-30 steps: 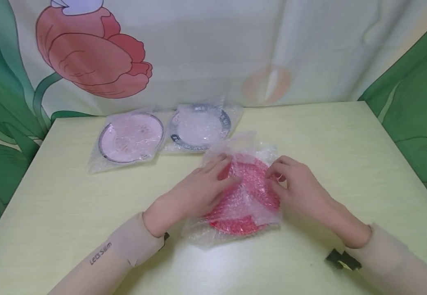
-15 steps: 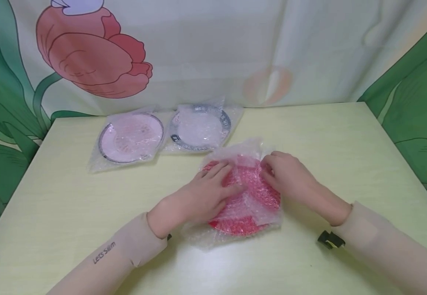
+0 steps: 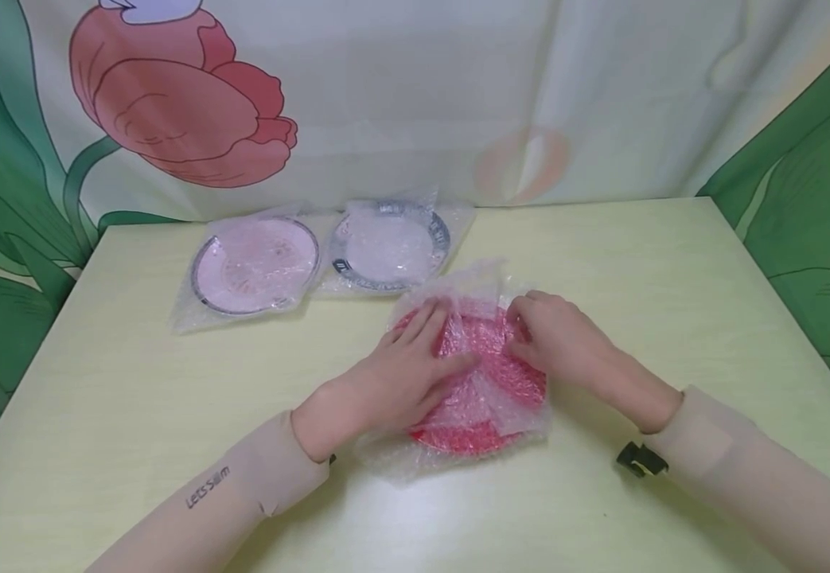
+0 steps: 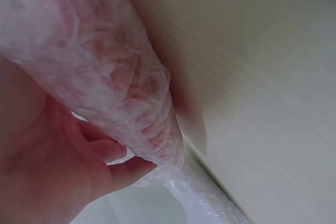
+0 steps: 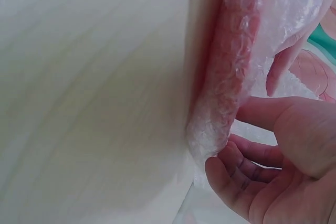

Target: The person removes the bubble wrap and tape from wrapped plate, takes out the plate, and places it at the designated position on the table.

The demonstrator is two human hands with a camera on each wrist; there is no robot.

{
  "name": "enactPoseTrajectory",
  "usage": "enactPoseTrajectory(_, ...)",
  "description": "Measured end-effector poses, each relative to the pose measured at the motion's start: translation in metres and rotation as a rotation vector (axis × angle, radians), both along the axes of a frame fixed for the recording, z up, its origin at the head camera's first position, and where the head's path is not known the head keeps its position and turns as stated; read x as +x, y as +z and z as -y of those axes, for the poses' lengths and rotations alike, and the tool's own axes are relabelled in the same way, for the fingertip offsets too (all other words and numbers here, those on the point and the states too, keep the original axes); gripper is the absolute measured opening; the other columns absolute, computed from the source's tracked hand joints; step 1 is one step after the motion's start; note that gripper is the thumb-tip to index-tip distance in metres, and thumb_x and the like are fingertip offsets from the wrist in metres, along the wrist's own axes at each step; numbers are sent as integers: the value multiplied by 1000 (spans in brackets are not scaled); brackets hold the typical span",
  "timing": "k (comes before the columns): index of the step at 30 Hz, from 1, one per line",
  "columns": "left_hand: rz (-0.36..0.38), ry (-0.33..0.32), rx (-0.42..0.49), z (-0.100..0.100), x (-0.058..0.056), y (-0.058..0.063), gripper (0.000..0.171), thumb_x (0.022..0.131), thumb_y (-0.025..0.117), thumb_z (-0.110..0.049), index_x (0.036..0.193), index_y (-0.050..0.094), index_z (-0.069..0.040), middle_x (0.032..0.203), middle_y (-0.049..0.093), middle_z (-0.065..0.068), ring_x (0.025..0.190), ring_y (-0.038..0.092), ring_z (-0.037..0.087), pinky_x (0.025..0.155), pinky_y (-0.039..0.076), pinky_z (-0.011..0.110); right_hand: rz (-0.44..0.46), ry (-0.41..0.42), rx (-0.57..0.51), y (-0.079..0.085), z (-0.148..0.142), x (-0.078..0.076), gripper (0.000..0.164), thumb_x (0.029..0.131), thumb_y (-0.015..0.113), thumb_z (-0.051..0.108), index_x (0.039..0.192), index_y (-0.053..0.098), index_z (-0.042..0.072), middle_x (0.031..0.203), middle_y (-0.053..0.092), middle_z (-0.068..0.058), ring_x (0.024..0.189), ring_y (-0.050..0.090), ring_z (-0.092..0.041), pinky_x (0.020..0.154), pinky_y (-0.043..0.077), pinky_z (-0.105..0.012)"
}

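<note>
A round red plate [image 3: 465, 439], wrapped in bubble wrap [image 3: 496, 398], lies on the table in front of me. My left hand [image 3: 386, 378] rests on its left part with the fingers spread. In the left wrist view the wrapped edge [image 4: 123, 77] runs alongside that palm. At the upper right edge my right hand [image 3: 565, 342] pinches the bubble wrap with curled fingers. From the right wrist view, its thumb [image 5: 262, 111] touches the wrapped side while the other fingers curl near the rim.
Behind to the left lie two more plates in bubble wrap on the table [image 3: 135, 398]: a pinkish plate [image 3: 257, 267] with a dark rim and a white plate [image 3: 389, 247] with a dark patterned rim. A flower-print curtain [image 3: 386, 95] hangs behind the table.
My right hand has moved slightly left and up along the wrap's edge, its fingers closing in on it. My left hand stays on the plate, its fingers shifting a little. The wrap's top flap has shifted.
</note>
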State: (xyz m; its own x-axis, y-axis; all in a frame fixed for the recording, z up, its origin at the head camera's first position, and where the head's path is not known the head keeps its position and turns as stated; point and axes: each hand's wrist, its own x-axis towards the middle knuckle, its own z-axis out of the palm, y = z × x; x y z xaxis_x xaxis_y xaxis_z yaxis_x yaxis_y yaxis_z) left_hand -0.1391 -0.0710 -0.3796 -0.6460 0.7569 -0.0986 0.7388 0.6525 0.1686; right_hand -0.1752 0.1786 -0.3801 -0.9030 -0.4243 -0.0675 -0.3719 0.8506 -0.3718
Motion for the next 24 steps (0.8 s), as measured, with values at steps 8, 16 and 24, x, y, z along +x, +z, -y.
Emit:
enactPoseTrajectory(8,12,16,22,-2,-1,-2,47,109,50,-30,156,47,-29,164,2,33,151,0,50,119,11,62,26,21,-6,-2,-1,-5,41,85,86,15,118,66,1,96,63,-7,85,61,-23,75,56,-37)
enactPoseTrajectory(16,20,32,-6,-4,-1,-4,47,108,49,-29,156,47,-31,166,1,31,152,0,49,116,20,66,115,54,-156,-5,-5,-16,41,85,81,2,124,67,-1,88,62,-5,78,57,-20,67,53,-33)
enactPoseTrajectory(24,33,23,-7,-4,0,-3,47,109,46,-28,156,46,-29,165,0,32,151,-2,50,116,19,67,170,30,-271,-4,-6,-22,11,95,67,5,105,71,3,82,59,-4,71,53,-18,62,47,-34)
